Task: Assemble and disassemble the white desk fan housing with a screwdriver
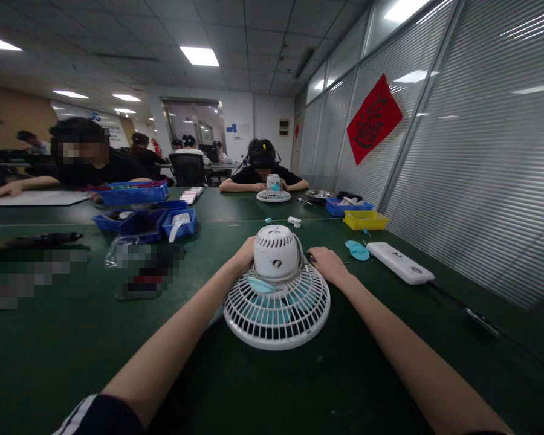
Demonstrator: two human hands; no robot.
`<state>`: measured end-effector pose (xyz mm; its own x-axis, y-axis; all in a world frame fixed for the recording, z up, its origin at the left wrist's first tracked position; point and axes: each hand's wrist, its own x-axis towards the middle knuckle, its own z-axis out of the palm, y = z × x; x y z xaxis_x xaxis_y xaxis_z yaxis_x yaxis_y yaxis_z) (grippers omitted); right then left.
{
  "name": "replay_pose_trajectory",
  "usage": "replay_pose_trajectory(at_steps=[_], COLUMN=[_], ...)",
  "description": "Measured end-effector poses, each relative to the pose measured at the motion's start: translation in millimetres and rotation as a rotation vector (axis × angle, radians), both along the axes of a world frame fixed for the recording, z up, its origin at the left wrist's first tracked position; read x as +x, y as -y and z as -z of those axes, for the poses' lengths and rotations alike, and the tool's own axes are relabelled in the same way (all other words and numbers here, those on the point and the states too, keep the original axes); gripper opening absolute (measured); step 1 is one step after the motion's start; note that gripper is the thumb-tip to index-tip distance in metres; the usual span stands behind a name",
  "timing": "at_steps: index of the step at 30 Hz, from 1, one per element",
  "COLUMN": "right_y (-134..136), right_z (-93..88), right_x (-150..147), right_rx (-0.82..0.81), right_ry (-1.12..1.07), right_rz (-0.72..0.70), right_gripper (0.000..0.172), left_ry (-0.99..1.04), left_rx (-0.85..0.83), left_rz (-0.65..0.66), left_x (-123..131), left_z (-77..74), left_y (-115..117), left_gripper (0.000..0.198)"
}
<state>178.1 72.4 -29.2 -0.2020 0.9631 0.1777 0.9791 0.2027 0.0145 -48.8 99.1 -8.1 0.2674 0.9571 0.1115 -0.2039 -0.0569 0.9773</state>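
A small white desk fan (276,302) lies face down on the dark green table (72,362), its round motor housing (275,252) pointing up and light blue blades showing through the grille. My left hand (245,254) is wrapped against the left side of the housing. My right hand (326,263) rests on the table just right of the housing, fingers curled around a thin dark tool that I cannot make out. Two light blue round parts (357,249) lie just beyond my right hand.
A white power bank (401,263) with a cable lies to the right. A yellow tray (366,220) and blue trays (154,222) stand further back. A person opposite (263,172) works on another fan (273,192); another person (79,160) sits at the left.
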Motion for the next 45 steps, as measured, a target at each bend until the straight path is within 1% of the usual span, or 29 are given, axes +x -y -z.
replay_pose_trajectory(at_steps=[4,12,20,24,31,35,39,42,45], right_y=[0,1,0,1,-6,-7,-2,2,6], right_z=[0.8,-0.6,-0.5,-2.7,-11.6,-22.0,-32.3,-37.4,-40.3], right_x=[0,0,0,1,6,2,-6,-11,-13], right_rx=[0.004,-0.003,-0.026,-0.053,-0.094,-0.177,-0.341,-0.437,-0.475], right_ry=[-0.001,-0.009,-0.059,-0.126,-0.36,-0.495,-0.587,-0.61,-0.584], right_rz=[0.001,0.008,0.002,0.002,0.056,0.049,0.057,0.092,0.091], right_gripper=[0.033,0.032,0.034,0.034,0.031,0.03,0.031,0.028,0.027], left_ry=[0.0,-0.006,-0.018,-0.028,-0.092,-0.122,-0.14,-0.142,-0.14], left_rx=[0.003,-0.015,-0.02,-0.014,-0.015,0.014,0.05,0.075,0.095], left_rz=[-0.013,-0.011,-0.037,-0.054,-0.135,-0.184,-0.237,-0.28,-0.324], left_x=[0,0,1,2,4,4,7,9,11], left_z=[1.0,-2.6,-4.8,-6.6,-9.8,-14.4,-15.7,-14.4,-12.4], left_y=[-1,2,4,7,11,13,12,11,11], left_gripper=[0.026,0.023,0.019,0.022,0.012,0.013,0.018,0.02,0.02])
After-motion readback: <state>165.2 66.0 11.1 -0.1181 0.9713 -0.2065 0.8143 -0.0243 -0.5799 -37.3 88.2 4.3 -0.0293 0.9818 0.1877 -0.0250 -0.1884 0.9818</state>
